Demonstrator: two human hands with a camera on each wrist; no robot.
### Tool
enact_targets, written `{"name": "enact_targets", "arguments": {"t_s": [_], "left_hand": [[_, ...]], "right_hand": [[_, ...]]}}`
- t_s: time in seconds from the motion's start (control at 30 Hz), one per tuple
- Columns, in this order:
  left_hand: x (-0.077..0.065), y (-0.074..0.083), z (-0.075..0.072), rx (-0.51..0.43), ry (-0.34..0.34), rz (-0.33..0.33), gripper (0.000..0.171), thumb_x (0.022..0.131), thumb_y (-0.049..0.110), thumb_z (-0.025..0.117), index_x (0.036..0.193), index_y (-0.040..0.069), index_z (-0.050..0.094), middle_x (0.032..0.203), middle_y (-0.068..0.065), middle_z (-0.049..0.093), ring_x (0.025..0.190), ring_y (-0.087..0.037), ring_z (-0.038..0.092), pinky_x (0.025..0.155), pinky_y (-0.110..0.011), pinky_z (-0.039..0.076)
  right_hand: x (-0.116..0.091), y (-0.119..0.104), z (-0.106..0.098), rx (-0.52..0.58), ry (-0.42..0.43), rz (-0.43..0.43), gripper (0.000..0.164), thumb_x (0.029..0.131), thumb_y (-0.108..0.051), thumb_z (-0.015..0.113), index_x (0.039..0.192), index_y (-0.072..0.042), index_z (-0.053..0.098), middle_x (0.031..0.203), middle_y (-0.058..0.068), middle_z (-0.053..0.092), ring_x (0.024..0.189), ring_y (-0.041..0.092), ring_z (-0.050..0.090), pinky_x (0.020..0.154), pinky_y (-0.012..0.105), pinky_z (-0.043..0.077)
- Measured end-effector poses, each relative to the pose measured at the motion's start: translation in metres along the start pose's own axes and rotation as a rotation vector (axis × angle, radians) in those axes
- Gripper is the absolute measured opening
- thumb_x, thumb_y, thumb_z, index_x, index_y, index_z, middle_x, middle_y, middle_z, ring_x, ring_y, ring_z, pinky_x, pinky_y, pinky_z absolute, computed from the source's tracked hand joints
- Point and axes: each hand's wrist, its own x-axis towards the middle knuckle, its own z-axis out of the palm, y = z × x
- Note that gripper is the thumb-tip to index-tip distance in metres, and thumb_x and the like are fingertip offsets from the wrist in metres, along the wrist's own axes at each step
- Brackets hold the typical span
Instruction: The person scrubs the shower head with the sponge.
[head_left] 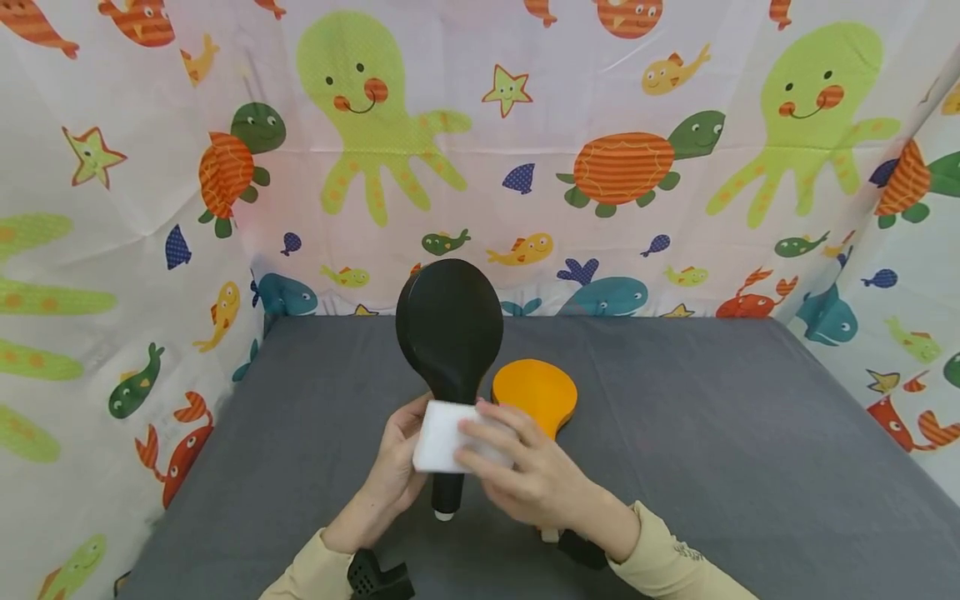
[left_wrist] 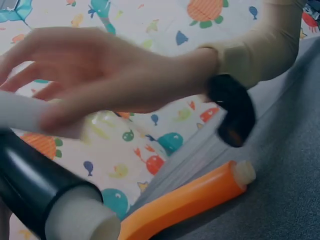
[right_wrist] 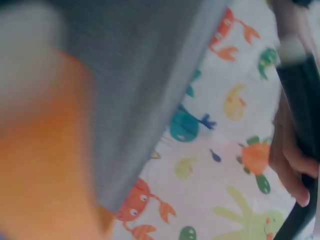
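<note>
A black hand shower head [head_left: 453, 333] stands nearly upright in front of me, its round head up and its white end [head_left: 444, 516] down. My left hand [head_left: 393, 458] holds its handle; in the right wrist view, the fingers [right_wrist: 295, 165] wrap the black handle [right_wrist: 302, 107]. My right hand [head_left: 528, 467] grips a white sponge-like block [head_left: 450, 437] and holds it against the front of the handle, covering part of it. Behind the right hand, an orange-yellow shower head [head_left: 534, 390] lies on the table, its handle partly hidden.
A grey cloth [head_left: 712, 442] covers the table. Behind it and at both sides hangs a white curtain [head_left: 480, 225] printed with sea animals. Black wrist devices [head_left: 380, 577] sit at the cuffs. The orange handle [left_wrist: 185, 200] lies close below the right forearm in the left wrist view.
</note>
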Motion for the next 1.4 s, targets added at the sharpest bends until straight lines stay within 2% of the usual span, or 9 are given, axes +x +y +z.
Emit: {"name": "enact_targets", "arguments": {"t_s": [0.1,0.2,0.3,0.53,0.63,0.8,0.9,1.23,1.4], "left_hand": [[-0.001,-0.002,0.002,0.027,0.045,0.000,0.031,0.090,-0.009,0.046,0.115,0.005,0.059,0.108,-0.003,0.061,0.099,-0.013,0.056,0.088,-0.024,0.044],[-0.001,-0.003,0.003,0.026,0.059,-0.010,0.034,0.089,-0.011,0.045,0.115,0.005,0.059,0.109,-0.003,0.060,0.101,-0.013,0.054,0.091,-0.025,0.041],[0.000,-0.002,0.001,-0.004,0.012,0.007,0.037,0.091,-0.010,0.038,0.120,0.003,0.056,0.111,-0.006,0.061,0.100,-0.014,0.057,0.086,-0.025,0.046],[0.003,0.002,-0.002,-0.063,-0.058,-0.011,0.039,0.096,-0.006,0.029,0.130,0.000,0.047,0.123,-0.016,0.057,0.102,-0.024,0.061,0.087,-0.034,0.049],[0.004,0.002,-0.002,-0.040,-0.080,-0.005,0.038,0.095,-0.006,0.031,0.129,-0.001,0.047,0.122,-0.015,0.057,0.104,-0.023,0.059,0.087,-0.033,0.049],[0.002,0.000,0.000,0.035,-0.085,0.044,0.033,0.093,-0.008,0.038,0.120,0.001,0.053,0.109,-0.006,0.058,0.098,-0.014,0.056,0.086,-0.024,0.045],[0.001,-0.001,0.001,0.053,-0.080,0.056,0.035,0.091,-0.010,0.034,0.117,0.001,0.054,0.105,-0.003,0.058,0.095,-0.012,0.054,0.087,-0.024,0.042],[0.001,0.003,0.000,-0.017,-0.074,-0.038,0.043,0.100,0.000,0.016,0.135,-0.003,0.040,0.122,-0.014,0.056,0.113,-0.025,0.054,0.090,-0.032,0.046],[0.001,-0.001,-0.001,-0.003,-0.119,-0.024,0.039,0.101,0.001,0.023,0.133,-0.002,0.045,0.120,-0.012,0.058,0.109,-0.021,0.057,0.089,-0.030,0.047]], "right_hand": [[0.008,0.008,0.000,0.018,0.105,0.145,0.030,0.092,-0.014,0.051,0.120,-0.004,0.055,0.128,0.023,0.046,0.118,0.042,0.041,0.099,0.041,0.039],[0.008,0.007,0.001,0.034,0.126,0.199,0.031,0.093,-0.016,0.051,0.121,-0.004,0.054,0.129,0.022,0.045,0.119,0.042,0.040,0.101,0.039,0.037],[0.003,0.000,0.002,0.024,0.071,0.109,0.030,0.091,-0.013,0.051,0.119,-0.005,0.057,0.128,0.021,0.048,0.117,0.042,0.042,0.099,0.042,0.038],[-0.015,-0.015,0.001,0.022,-0.219,-0.146,0.026,0.094,-0.017,0.049,0.115,-0.013,0.063,0.130,0.009,0.052,0.122,0.031,0.043,0.102,0.043,0.034],[-0.012,-0.010,0.000,-0.013,-0.155,-0.155,0.025,0.094,-0.016,0.048,0.113,-0.012,0.063,0.127,0.011,0.053,0.119,0.032,0.045,0.100,0.044,0.036],[0.001,0.005,0.001,-0.021,0.115,0.012,0.022,0.091,-0.011,0.050,0.110,-0.005,0.060,0.119,0.022,0.052,0.112,0.041,0.045,0.095,0.042,0.040],[0.006,0.004,0.001,-0.002,0.191,0.073,0.020,0.091,-0.011,0.051,0.108,-0.004,0.059,0.117,0.025,0.051,0.110,0.042,0.044,0.095,0.041,0.042],[-0.020,-0.014,0.006,0.111,-0.017,0.004,0.027,0.088,-0.009,0.052,0.114,-0.006,0.058,0.124,0.020,0.051,0.115,0.040,0.044,0.099,0.043,0.038],[-0.015,-0.009,0.002,0.091,-0.001,0.001,0.027,0.088,-0.010,0.051,0.114,-0.006,0.058,0.124,0.020,0.052,0.114,0.039,0.044,0.098,0.043,0.038]]}}
